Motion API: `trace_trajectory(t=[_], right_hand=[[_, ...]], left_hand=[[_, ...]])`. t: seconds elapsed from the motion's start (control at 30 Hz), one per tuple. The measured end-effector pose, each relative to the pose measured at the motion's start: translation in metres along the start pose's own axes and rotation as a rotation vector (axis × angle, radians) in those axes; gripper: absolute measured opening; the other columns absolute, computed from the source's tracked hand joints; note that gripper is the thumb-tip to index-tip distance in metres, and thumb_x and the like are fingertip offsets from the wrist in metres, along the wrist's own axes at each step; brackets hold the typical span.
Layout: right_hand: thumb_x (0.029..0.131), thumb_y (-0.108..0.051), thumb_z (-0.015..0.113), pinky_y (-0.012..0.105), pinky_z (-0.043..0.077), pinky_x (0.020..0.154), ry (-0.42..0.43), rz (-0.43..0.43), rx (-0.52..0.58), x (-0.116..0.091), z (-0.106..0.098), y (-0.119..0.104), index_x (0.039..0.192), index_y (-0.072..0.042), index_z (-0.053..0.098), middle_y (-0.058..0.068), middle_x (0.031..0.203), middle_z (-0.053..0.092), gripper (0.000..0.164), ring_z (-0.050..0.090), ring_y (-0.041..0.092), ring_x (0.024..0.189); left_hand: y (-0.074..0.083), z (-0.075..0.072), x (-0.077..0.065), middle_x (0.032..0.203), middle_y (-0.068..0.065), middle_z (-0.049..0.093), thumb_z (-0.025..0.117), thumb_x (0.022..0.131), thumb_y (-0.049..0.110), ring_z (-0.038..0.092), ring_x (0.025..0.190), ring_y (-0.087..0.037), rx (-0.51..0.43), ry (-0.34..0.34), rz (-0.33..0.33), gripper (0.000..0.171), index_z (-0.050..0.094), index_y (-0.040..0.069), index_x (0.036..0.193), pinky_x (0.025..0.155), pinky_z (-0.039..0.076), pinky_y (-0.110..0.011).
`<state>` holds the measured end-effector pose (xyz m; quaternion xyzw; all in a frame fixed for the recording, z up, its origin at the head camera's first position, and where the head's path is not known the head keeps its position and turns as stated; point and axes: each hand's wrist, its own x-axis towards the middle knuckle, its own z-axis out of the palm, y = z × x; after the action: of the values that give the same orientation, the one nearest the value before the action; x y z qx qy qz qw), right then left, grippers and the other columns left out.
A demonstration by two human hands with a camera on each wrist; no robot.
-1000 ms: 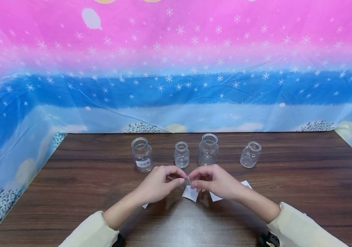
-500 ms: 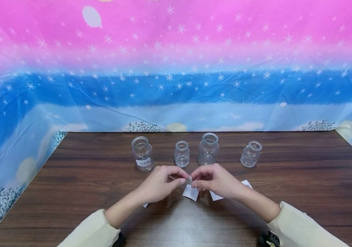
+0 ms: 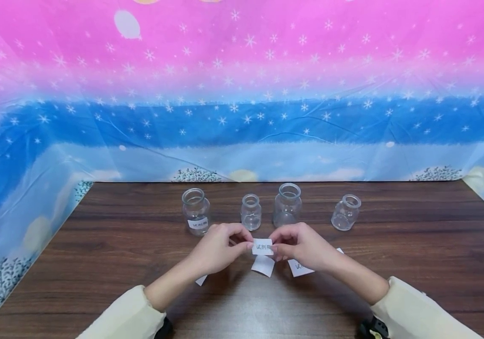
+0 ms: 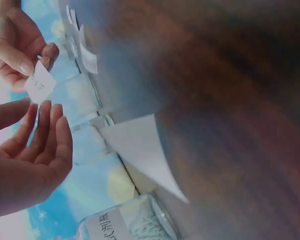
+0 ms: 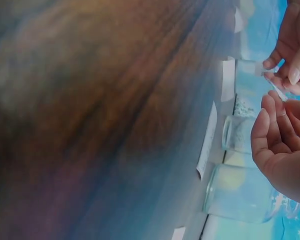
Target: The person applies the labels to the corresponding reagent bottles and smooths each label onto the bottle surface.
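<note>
Now the label (image 3: 262, 246) faces the head camera, writing showing, where half a second ago it stood nearly edge-on; the left hand (image 3: 220, 247) and right hand (image 3: 305, 246) pinch its opposite sides, holding it above the table (image 3: 250, 313), nearer than the jars (image 3: 251, 219); right fingertips hide the writing's end, and the right forearm partly covers a slip (image 3: 299, 269); dark wood grain meets a pink-and-blue snowflake cloth (image 3: 242, 75) behind.
</note>
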<state>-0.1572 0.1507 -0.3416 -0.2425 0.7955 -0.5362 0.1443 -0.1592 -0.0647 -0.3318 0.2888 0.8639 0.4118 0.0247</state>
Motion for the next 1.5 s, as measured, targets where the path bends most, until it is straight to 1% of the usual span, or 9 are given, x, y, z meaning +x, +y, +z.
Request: trace_trajectory(t=[0.13,0.27,0.57,0.73,0.87,1.07,1.2,1.37,1.5], right_hand=[[0.085,0.004,0.058,0.034,0.052,0.064,0.029,0.010,0.008,0.000,-0.004,-0.002,0.093,0.008,0.062,0.017,0.078,0.063,0.011,0.060,0.020,0.068],[0.085,0.003,0.059,0.036,0.052,0.064,0.051,0.001,-0.013,0.000,-0.007,-0.003,0.093,0.007,0.063,0.016,0.078,0.063,0.010,0.060,0.023,0.068],[0.085,0.003,0.059,0.035,0.052,0.064,0.073,-0.002,-0.014,0.001,-0.004,0.001,0.093,0.006,0.061,0.015,0.077,0.062,0.009,0.060,0.021,0.068],[0.083,0.003,0.060,0.036,0.051,0.061,0.097,-0.002,-0.003,0.004,-0.002,0.002,0.086,0.005,0.058,0.017,0.072,0.060,0.004,0.059,0.025,0.065],[0.084,0.001,0.060,0.036,0.051,0.059,0.112,-0.015,-0.044,0.009,-0.001,0.002,0.082,0.004,0.058,0.013,0.070,0.060,0.004,0.059,0.026,0.064],[0.084,0.000,0.060,0.040,0.050,0.059,0.157,-0.004,-0.115,0.020,-0.001,-0.001,0.080,0.001,0.059,0.013,0.072,0.059,0.004,0.059,0.027,0.064],[0.084,0.001,0.060,0.035,0.049,0.058,0.194,0.009,-0.156,0.027,0.000,0.000,0.079,-0.001,0.059,0.009,0.070,0.059,0.005,0.057,0.022,0.062],[0.084,0.002,0.060,0.026,0.048,0.056,0.221,0.008,-0.221,0.032,0.004,0.005,0.078,-0.001,0.059,0.008,0.070,0.061,0.006,0.059,0.019,0.062],[0.084,0.002,0.060,0.026,0.047,0.054,0.234,-0.003,-0.268,0.034,0.007,0.006,0.079,-0.002,0.059,0.009,0.069,0.062,0.007,0.058,0.016,0.060]], left_hand=[[0.000,-0.003,0.002,0.071,0.002,0.061,0.066,0.082,0.008,0.054,0.063,-0.006,0.025,0.026,-0.044,0.005,0.063,0.008,0.078,0.060,0.044,-0.022],[0.000,-0.003,0.003,0.071,0.003,0.061,0.066,0.082,0.009,0.054,0.064,-0.007,0.010,0.008,-0.056,0.005,0.063,0.008,0.079,0.061,0.045,-0.022],[-0.001,0.000,0.003,0.072,0.002,0.062,0.063,0.084,0.008,0.056,0.066,-0.006,-0.004,-0.003,0.019,0.007,0.061,0.007,0.078,0.061,0.045,-0.020],[-0.003,0.000,0.004,0.072,0.000,0.062,0.063,0.084,0.006,0.055,0.065,-0.005,0.004,0.000,0.055,0.007,0.061,0.007,0.077,0.061,0.046,-0.020],[-0.005,-0.002,0.005,0.071,0.000,0.062,0.063,0.084,0.006,0.054,0.064,-0.005,0.025,0.013,0.065,0.008,0.061,0.008,0.077,0.060,0.045,-0.020],[-0.008,-0.005,0.012,0.068,0.001,0.060,0.064,0.084,0.006,0.051,0.060,-0.005,0.112,0.054,0.047,0.008,0.061,0.008,0.077,0.057,0.042,-0.020],[-0.009,-0.005,0.018,0.067,0.004,0.059,0.065,0.083,0.006,0.050,0.060,-0.007,0.161,0.068,0.021,0.009,0.060,0.008,0.076,0.057,0.041,-0.022],[-0.010,-0.004,0.021,0.067,0.005,0.058,0.064,0.083,0.007,0.049,0.060,-0.008,0.180,0.071,-0.035,0.009,0.060,0.009,0.075,0.058,0.041,-0.023],[-0.012,-0.003,0.023,0.069,0.004,0.057,0.065,0.083,0.007,0.048,0.061,-0.008,0.204,0.087,-0.062,0.010,0.060,0.009,0.074,0.058,0.041,-0.024]])
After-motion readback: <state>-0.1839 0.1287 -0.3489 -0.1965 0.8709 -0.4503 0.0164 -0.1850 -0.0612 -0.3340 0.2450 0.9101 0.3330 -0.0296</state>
